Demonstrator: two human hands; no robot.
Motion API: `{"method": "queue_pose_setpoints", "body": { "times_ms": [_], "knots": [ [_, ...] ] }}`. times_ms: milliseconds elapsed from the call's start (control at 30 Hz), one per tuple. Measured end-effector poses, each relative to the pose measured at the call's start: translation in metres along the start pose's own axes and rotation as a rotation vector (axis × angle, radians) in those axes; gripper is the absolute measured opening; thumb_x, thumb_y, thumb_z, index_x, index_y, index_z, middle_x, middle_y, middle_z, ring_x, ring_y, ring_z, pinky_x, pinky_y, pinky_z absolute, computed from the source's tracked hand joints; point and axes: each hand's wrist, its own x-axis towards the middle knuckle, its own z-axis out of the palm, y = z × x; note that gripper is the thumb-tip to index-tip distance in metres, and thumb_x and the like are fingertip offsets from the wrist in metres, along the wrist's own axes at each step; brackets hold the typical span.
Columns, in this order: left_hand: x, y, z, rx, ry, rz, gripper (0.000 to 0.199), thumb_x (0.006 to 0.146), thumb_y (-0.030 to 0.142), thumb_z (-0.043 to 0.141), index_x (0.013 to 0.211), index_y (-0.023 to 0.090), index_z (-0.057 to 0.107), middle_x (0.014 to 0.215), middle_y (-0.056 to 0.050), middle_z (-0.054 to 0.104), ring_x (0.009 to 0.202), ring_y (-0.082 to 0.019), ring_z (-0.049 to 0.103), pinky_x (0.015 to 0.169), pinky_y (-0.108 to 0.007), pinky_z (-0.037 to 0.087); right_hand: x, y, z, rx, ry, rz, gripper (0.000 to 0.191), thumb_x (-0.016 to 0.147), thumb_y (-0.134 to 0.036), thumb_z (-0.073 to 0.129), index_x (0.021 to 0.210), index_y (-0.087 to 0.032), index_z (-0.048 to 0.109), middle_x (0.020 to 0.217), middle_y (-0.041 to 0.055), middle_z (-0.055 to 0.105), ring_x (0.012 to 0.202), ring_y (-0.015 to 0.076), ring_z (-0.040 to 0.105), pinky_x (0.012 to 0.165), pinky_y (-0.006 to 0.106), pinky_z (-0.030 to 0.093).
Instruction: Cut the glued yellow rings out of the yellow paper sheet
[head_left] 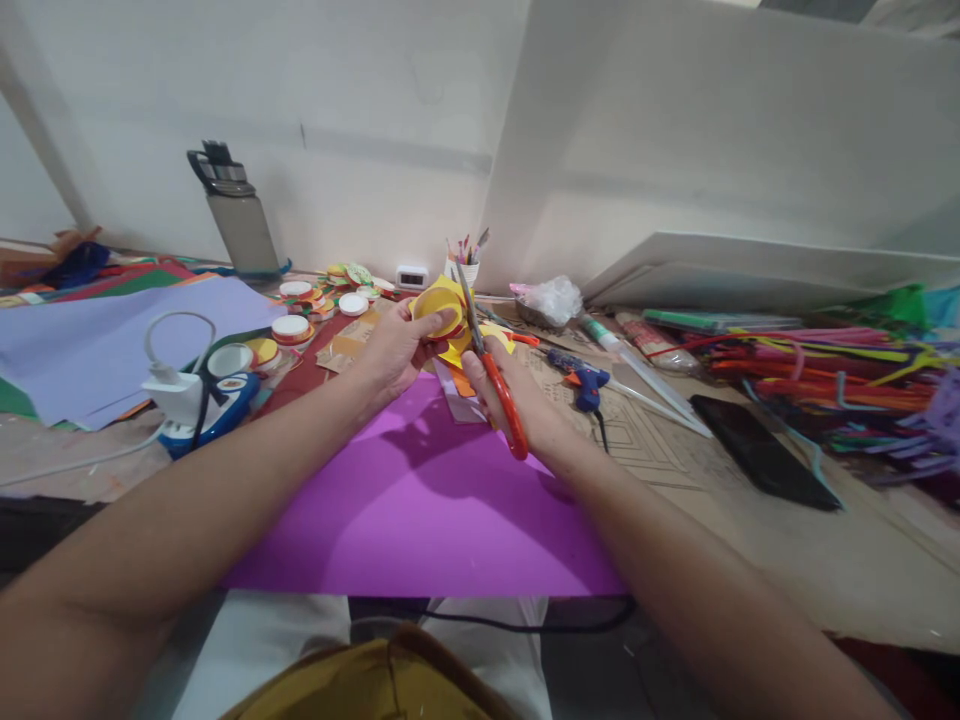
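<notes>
My left hand [401, 352] pinches a yellow piece [441, 308] that looks like paper with a round, ring-like part on it. In my right hand [510, 385] is a pair of scissors [504, 395] with red-orange handles. The scissor blades point up and away, close against the right edge of the yellow piece. More yellow paper hangs below it, between both hands. Under the hands lies a large purple sheet [427, 510], with small orange and pale scraps on its far edge. My right fingers are partly hidden behind the scissors.
To the left are a power strip [214, 410], lavender sheets [120, 340], round white lids [292, 328] and a tilted-looking bottle [238, 215]. To the right lie a blue glue gun [587, 385], a black phone [761, 450] and colourful pipe cleaners [832, 375]. A brush cup [463, 268] stands behind.
</notes>
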Motion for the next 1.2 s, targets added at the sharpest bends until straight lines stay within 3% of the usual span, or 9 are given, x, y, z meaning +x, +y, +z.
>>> {"method": "queue_pose_setpoints", "body": {
  "times_ms": [667, 967, 1200],
  "knots": [
    [-0.001, 0.0, 0.001, -0.006, 0.022, -0.032, 0.031, 0.064, 0.01, 0.079, 0.088, 0.016, 0.061, 0.086, 0.0, 0.068, 0.071, -0.009, 0.063, 0.064, -0.022, 0.051, 0.002, 0.016, 0.004, 0.071, 0.0, 0.019, 0.034, 0.094, -0.058, 0.049, 0.088, -0.025, 0.039, 0.066, -0.0039, 0.048, 0.052, 0.0113, 0.044, 0.046, 0.025, 0.036],
    [0.007, 0.002, -0.008, 0.06, -0.064, -0.009, 0.037, 0.057, 0.017, 0.086, 0.086, 0.015, 0.062, 0.076, 0.002, 0.066, 0.063, -0.007, 0.06, 0.054, -0.019, 0.045, 0.0, 0.014, 0.004, 0.053, 0.017, 0.046, 0.033, 0.092, -0.057, 0.048, 0.088, -0.025, 0.042, 0.064, -0.0046, 0.05, 0.049, 0.0104, 0.043, 0.046, 0.023, 0.032],
    [0.012, 0.004, -0.013, 0.115, -0.079, -0.007, 0.042, 0.054, 0.021, 0.088, 0.086, 0.015, 0.061, 0.074, 0.001, 0.065, 0.063, -0.008, 0.061, 0.056, -0.019, 0.045, 0.0, 0.011, 0.003, 0.052, 0.024, 0.047, 0.034, 0.093, -0.058, 0.047, 0.085, -0.025, 0.042, 0.063, -0.0046, 0.048, 0.049, 0.0104, 0.042, 0.046, 0.023, 0.03]
  ]
}}
